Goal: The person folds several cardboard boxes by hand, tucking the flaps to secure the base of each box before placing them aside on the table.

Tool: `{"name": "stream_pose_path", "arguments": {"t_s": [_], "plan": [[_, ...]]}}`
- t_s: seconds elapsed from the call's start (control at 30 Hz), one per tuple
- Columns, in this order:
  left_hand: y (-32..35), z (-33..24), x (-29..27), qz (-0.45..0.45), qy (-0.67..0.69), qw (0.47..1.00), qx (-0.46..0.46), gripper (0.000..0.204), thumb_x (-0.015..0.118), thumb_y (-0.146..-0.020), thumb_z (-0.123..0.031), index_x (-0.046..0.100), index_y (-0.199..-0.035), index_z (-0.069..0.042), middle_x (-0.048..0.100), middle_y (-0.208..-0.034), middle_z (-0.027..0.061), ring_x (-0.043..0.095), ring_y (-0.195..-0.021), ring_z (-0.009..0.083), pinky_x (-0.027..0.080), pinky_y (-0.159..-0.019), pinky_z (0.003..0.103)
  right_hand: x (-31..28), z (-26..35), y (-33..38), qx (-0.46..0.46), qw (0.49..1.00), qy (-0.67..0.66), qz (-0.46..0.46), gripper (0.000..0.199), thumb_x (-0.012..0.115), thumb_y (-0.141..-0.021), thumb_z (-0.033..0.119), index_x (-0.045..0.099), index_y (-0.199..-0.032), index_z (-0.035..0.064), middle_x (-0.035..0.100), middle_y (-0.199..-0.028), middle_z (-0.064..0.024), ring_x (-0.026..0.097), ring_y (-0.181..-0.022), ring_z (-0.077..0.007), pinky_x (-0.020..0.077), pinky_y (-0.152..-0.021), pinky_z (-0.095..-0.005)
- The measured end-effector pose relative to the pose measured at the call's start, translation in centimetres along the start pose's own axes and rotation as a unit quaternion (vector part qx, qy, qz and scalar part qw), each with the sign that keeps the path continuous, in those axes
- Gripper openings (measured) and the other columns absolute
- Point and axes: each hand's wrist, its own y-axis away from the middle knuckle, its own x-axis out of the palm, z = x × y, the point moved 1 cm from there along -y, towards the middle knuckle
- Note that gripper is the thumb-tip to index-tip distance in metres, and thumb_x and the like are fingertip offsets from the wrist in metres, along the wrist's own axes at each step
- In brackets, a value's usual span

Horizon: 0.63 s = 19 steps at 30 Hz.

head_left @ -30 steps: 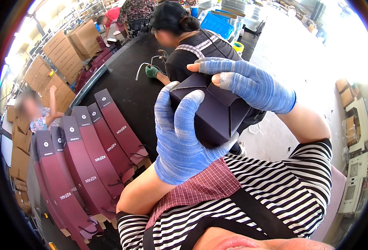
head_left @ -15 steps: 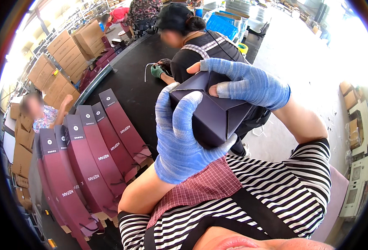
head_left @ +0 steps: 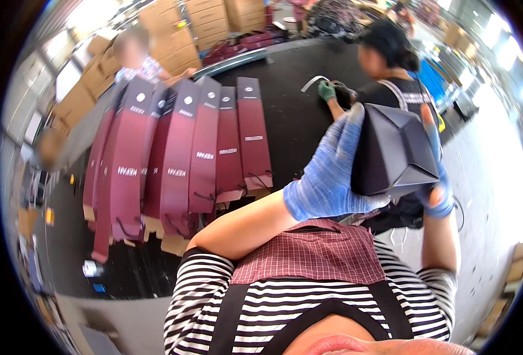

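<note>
A dark box [head_left: 385, 154] is held up in front of me on the right, its end with folded, creased flaps turned toward me. My left hand [head_left: 323, 180], in a blue knit glove, is closed against the box's left side, with fingers along the upper edge and the thumb under the lower edge. My right hand [head_left: 442, 186], also blue-gloved with bare fingertips, grips the right side; the box hides part of it. How far the box reaches behind its end is hidden.
Several long maroon boxes [head_left: 178, 160] with dark tops and cords lie side by side on the black table [head_left: 294, 77]. A co-worker in black [head_left: 385, 71] with a green glove works just beyond my box. Another person [head_left: 140, 68] stands at the far left near stacked cartons [head_left: 169, 35].
My view has swung left, and the box now appears farther right. My right hand has gone from pressing the end flaps to holding the box's right side. My left hand keeps its hold.
</note>
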Motion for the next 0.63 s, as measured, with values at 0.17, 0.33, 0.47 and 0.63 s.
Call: {"name": "stream_pose_path", "arguments": {"t_s": [0.17,0.33,0.47,0.63], "plan": [[4.1,4.2,0.7,0.085,-0.001,0.993,-0.085,0.146,0.095,-0.065,-0.049,0.001,-0.162,0.006,0.023,-0.16,0.0343,0.03,-0.148,0.051,0.029,-0.123,0.048,-7.9,-10.7,2.7,-0.064,0.993,-0.005,-0.104,0.105,0.095,-0.069,0.043,0.045,-0.152,0.0031,0.054,-0.151,-0.0105,0.052,-0.138,-0.0308,0.0416,-0.116,-0.0473],[6.0,5.4,-1.1,0.116,-0.076,0.979,-0.147,0.142,0.094,-0.064,-0.052,0.009,-0.162,0.007,0.03,-0.155,0.0334,0.036,-0.142,0.0489,0.033,-0.121,0.048,-7.4,-4.3,-3.5,-0.192,0.945,-0.194,-0.178,0.055,0.068,-0.099,0.035,0.056,-0.143,0.0049,0.064,-0.138,-0.0142,0.064,-0.123,-0.0292,0.0514,-0.107,-0.0457],[1.1,3.0,-6.8,0.099,-0.235,0.941,-0.223,0.133,0.091,-0.064,-0.05,0.021,-0.159,0.011,0.039,-0.153,0.0313,0.036,-0.142,0.0477,0.028,-0.123,0.048,-5.6,-2.9,-8.7,-0.194,0.954,-0.153,-0.17,0.051,0.062,-0.103,0.028,0.052,-0.147,0.0041,0.064,-0.138,-0.0138,0.063,-0.124,-0.028,0.0493,-0.108,-0.0467],[-3.9,2.7,-19.4,0.006,-0.375,0.889,-0.263,0.119,0.089,-0.071,-0.047,0.028,-0.159,0.005,0.04,-0.156,0.028,0.037,-0.145,0.0475,0.03,-0.122,0.049,-7.3,-7.8,-7.4,-0.084,0.985,-0.074,-0.132,0.074,0.072,-0.095,0.025,0.037,-0.155,-0.0009,0.058,-0.143,-0.0185,0.061,-0.129,-0.03,0.0533,-0.106,-0.0451]]}}
